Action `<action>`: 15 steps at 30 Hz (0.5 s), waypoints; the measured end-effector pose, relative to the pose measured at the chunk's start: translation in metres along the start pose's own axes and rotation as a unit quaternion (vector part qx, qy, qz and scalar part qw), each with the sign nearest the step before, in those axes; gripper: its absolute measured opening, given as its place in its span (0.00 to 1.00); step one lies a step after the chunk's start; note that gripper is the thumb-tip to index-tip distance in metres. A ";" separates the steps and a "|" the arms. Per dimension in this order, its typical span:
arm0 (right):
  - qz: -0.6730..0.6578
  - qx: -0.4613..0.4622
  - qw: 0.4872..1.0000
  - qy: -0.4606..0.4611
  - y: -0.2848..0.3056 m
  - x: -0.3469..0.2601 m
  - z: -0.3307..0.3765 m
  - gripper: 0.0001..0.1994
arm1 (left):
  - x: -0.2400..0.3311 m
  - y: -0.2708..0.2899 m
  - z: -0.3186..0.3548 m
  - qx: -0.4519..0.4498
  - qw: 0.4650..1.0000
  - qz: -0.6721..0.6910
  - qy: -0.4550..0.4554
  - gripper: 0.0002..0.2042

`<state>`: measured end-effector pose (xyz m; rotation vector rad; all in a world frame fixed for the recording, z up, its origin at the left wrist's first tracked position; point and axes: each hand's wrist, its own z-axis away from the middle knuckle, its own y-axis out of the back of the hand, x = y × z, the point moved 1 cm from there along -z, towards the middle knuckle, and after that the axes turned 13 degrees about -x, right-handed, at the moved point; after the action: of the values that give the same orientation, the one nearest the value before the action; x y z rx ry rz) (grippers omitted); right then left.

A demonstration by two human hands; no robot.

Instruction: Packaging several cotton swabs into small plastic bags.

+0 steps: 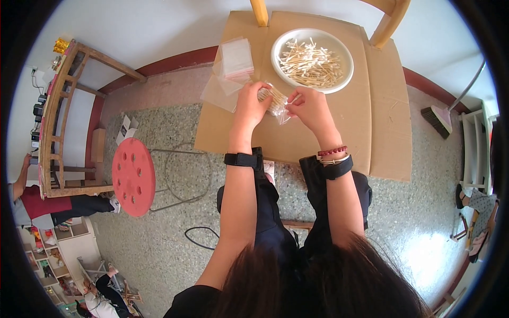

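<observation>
My left hand (pixel 250 106) grips a small clear plastic bag (pixel 275 102) filled with cotton swabs, holding it over a cardboard sheet (pixel 318 138). My right hand (pixel 309 106) pinches the bag's right edge with thumb and fingers. Just beyond my hands stands a white bowl (pixel 339 45) holding several loose cotton swabs (pixel 310 63). A stack of empty clear bags (pixel 236 61) lies to the left of the bowl, on the cardboard's far left corner. Both wrists wear black bands; the right also wears a red bead bracelet.
A red round stool (pixel 132 176) lies tipped on the speckled floor at my left. A wooden chair's legs (pixel 387 24) rise behind the cardboard. A broom (pixel 439 119) leans at right, a wooden frame (pixel 58 122) at left. A person sits at the far left.
</observation>
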<state>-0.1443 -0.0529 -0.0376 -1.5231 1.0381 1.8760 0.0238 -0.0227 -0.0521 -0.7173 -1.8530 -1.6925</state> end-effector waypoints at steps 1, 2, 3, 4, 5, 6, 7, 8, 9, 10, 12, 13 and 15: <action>0.000 0.000 1.000 0.000 -0.002 0.001 -0.001 0.07 | 0.000 0.000 0.000 0.000 1.000 0.002 -0.004 0.13; 0.017 0.014 1.000 0.003 -0.003 0.001 -0.002 0.07 | -0.001 0.000 0.000 0.001 1.000 0.004 -0.007 0.13; 0.034 0.029 0.999 0.007 -0.005 0.001 -0.003 0.07 | -0.001 0.000 0.000 0.001 1.000 0.004 -0.006 0.13; 0.034 0.029 0.999 0.007 -0.006 0.001 -0.004 0.07 | -0.001 0.000 0.000 0.001 1.000 0.006 -0.005 0.13; 0.041 0.035 0.998 0.011 -0.008 0.001 -0.004 0.07 | -0.002 0.000 0.000 0.002 1.000 0.007 -0.004 0.14; 0.048 0.041 0.998 0.015 -0.008 0.001 -0.004 0.08 | -0.002 0.001 0.000 0.003 1.000 0.007 -0.004 0.14; 0.048 0.041 0.998 0.015 -0.009 0.002 -0.004 0.08 | -0.001 0.001 0.000 -0.001 1.000 0.010 -0.004 0.14; 0.046 0.037 0.998 0.028 -0.009 0.002 -0.003 0.08 | -0.001 0.001 0.000 -0.006 1.000 0.014 -0.003 0.14; 0.044 0.033 0.998 0.041 -0.009 0.002 -0.003 0.09 | 0.000 0.002 0.000 -0.005 1.000 0.014 -0.003 0.14; 0.044 0.032 0.998 0.042 -0.009 0.001 -0.003 0.09 | 0.000 0.002 0.000 -0.005 1.000 0.018 -0.001 0.14; 0.060 0.035 0.997 0.040 -0.010 0.000 -0.003 0.10 | 0.000 0.002 0.001 -0.004 1.000 0.022 0.001 0.14; 0.060 0.036 0.997 0.040 -0.010 0.000 -0.003 0.10 | 0.000 0.002 0.000 -0.007 1.000 0.025 0.000 0.14; 0.082 0.051 0.995 0.037 -0.010 0.002 -0.004 0.10 | 0.000 0.001 -0.001 -0.009 1.000 0.030 -0.001 0.14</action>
<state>-0.1353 -0.0503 -0.0423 -1.4976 1.3083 1.8553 0.0247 -0.0236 -0.0508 -0.7745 -1.8022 -1.6743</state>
